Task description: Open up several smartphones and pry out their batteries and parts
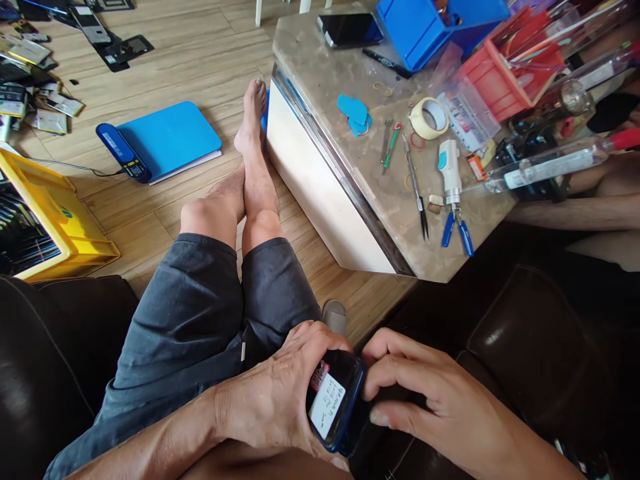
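A dark phone (345, 377) with a blue edge lies tilted in my left hand (273, 393), whose thumb and fingers wrap round it. On the phone's face are a white label (327, 405) with handwriting and a small red sticker (320, 377). My right hand (425, 393) is at the phone's right edge, fingers bent and fingertips close to or touching it. Its thumb is a little apart from the index finger, and nothing shows between them. The phone's lower part is in shadow.
The table (330, 87) at upper right bears tape (429, 118), tweezers (417, 193), blue-handled cutters (457, 233), another phone (350, 30), a blue bin (415, 33) and a red basket (500, 80). A yellow crate (80, 233) stands left; another person's arm (550, 223) shows at right.
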Available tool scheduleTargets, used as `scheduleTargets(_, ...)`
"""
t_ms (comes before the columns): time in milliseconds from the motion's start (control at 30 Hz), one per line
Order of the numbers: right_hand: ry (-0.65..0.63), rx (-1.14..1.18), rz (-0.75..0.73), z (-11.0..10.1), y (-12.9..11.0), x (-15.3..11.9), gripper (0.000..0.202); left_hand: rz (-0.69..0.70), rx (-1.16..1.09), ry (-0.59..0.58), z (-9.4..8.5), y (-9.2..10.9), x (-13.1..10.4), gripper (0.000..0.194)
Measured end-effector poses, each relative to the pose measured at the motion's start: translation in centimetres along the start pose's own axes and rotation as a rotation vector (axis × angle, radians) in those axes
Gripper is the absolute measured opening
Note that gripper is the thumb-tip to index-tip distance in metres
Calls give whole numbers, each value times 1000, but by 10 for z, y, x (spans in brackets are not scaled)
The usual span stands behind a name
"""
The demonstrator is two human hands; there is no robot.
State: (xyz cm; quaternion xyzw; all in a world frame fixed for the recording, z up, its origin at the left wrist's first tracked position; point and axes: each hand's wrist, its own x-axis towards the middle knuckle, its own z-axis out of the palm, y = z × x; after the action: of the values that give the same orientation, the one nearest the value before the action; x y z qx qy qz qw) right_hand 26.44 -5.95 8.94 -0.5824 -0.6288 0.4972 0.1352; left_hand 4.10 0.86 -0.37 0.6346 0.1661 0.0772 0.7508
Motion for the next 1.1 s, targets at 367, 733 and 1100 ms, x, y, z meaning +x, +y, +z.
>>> scheduleTargets(367, 23, 33, -171, 5, 8, 2, 15, 18, -8, 17, 1, -3, -1, 85)
scheduleTargets(733, 115, 125, -122, 5, 14, -1, 15, 18, -1, 32, 3, -6, 0, 92)
scheduleTargets(1100, -69, 79, -47, 1, 12, 3, 12, 5, 38, 11, 3, -6, 2, 85)
